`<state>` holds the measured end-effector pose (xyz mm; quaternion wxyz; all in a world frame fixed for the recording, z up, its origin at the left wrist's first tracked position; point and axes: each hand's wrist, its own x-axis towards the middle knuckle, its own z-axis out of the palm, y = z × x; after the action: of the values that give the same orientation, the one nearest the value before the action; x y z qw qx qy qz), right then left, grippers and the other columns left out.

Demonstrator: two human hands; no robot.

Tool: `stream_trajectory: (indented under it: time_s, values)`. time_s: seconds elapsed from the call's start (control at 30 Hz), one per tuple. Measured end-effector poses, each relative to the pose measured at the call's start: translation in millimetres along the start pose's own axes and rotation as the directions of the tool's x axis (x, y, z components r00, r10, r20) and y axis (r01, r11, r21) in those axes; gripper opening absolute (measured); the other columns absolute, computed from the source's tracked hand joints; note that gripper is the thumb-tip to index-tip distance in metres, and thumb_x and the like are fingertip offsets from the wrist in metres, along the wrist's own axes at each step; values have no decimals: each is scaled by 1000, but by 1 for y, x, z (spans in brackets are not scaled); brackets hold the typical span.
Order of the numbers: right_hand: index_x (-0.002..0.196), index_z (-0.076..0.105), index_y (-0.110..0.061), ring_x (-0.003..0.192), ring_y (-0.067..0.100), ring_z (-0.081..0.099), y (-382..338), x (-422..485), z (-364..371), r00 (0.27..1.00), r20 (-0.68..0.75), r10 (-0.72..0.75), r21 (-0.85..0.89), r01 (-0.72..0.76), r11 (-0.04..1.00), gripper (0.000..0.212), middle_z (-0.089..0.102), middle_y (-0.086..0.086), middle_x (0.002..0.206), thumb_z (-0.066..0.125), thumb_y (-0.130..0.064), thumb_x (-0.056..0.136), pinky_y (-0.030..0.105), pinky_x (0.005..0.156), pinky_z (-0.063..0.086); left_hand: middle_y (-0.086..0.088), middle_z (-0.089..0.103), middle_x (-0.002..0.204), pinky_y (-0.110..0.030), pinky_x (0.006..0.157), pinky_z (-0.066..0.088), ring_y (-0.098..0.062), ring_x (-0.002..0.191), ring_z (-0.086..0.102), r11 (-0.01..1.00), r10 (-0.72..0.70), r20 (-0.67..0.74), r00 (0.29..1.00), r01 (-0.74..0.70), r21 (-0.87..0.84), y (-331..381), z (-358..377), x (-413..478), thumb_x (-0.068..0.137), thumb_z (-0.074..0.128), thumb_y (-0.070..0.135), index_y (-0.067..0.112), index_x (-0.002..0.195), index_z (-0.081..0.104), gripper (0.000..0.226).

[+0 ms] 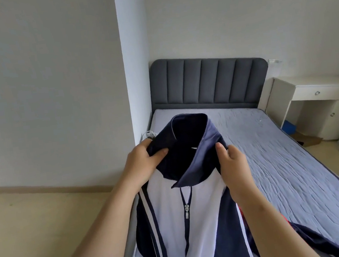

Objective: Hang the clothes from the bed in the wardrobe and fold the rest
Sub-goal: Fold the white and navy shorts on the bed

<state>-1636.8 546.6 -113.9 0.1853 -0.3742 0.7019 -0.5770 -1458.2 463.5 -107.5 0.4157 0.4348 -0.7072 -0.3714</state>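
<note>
Navy-and-white jacket (196, 211) hangs above the bed (276, 157). Left hand (143, 162) grips its collar. Right hand (233, 163) grips its shoulder.

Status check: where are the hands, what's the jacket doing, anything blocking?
Left hand and right hand both grip the jacket at its collar. Jacket held up over the bed, zipped. No hanger visible. Nothing blocking.

Home bedroom: bed (265, 159), padded headboard (210, 82).
</note>
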Motion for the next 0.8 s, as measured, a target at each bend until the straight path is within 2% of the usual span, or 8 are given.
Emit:
stream_trajectory:
  time_s: [0.1,0.17,0.3,0.37,0.47,0.6,0.73,0.8]
  values:
    - [64,34,-14,58,13,34,-21,-21,-20,1000,8,-28,62,28,998,38,37,1,61,45,-30,96,28,54,29,-1,65,81,-34,71,49,-21,82,61,999,15,-20,1000,-16,-32,29,-10,-26,84,66,26,26,79,59,8]
    - [63,33,-15,57,12,33,-36,-33,-29,999,26,-47,129,44,991,39,36,-1,59,47,-29,96,28,54,30,-10,66,87,-41,77,50,-26,85,63,997,27,-68,997,-32,-72,42,-20,-43,83,67,26,16,86,61,12]
    - [61,35,-16,48,5,35,-56,-49,-42,993,108,-52,219,27,975,38,38,-14,45,47,-27,95,22,50,31,-2,70,90,-37,78,53,-21,87,67,976,25,-87,996,-44,-214,57,-40,-70,82,68,24,23,90,65,9]
    - [62,37,-15,50,7,37,-55,-52,-45,990,134,-31,219,1,976,36,40,-9,50,47,-27,95,23,51,32,1,72,92,-36,81,54,-19,89,68,954,-19,-43,999,6,-298,56,-41,-73,82,69,22,25,91,66,11]
    - [67,40,-12,60,14,40,-34,-52,-42,987,158,32,163,-58,985,33,41,1,61,49,-28,94,30,59,34,-4,71,96,-37,84,53,-22,91,67,957,-104,15,994,104,-272,38,-28,-72,82,69,19,19,95,65,14]
    - [67,41,-10,62,18,40,15,-44,-23,973,170,155,67,-168,984,33,42,4,64,48,-25,95,29,60,33,6,70,85,-24,69,50,-12,81,66,962,-171,83,982,185,-203,-7,-4,-63,82,69,17,25,85,64,10]
    - [72,45,-4,70,22,43,61,-20,16,962,128,242,-42,-239,970,31,46,11,71,46,-24,96,31,64,34,-2,71,93,-36,86,51,-20,92,66,947,-272,135,953,290,-139,-64,13,-34,82,68,15,20,90,66,10]
    - [75,45,-3,69,22,42,79,-1,37,956,101,275,-101,-265,959,30,45,9,69,45,-24,96,31,60,32,-6,71,95,-41,91,50,-23,95,65,937,-312,152,938,330,-111,-92,22,-10,82,68,16,16,94,66,12]
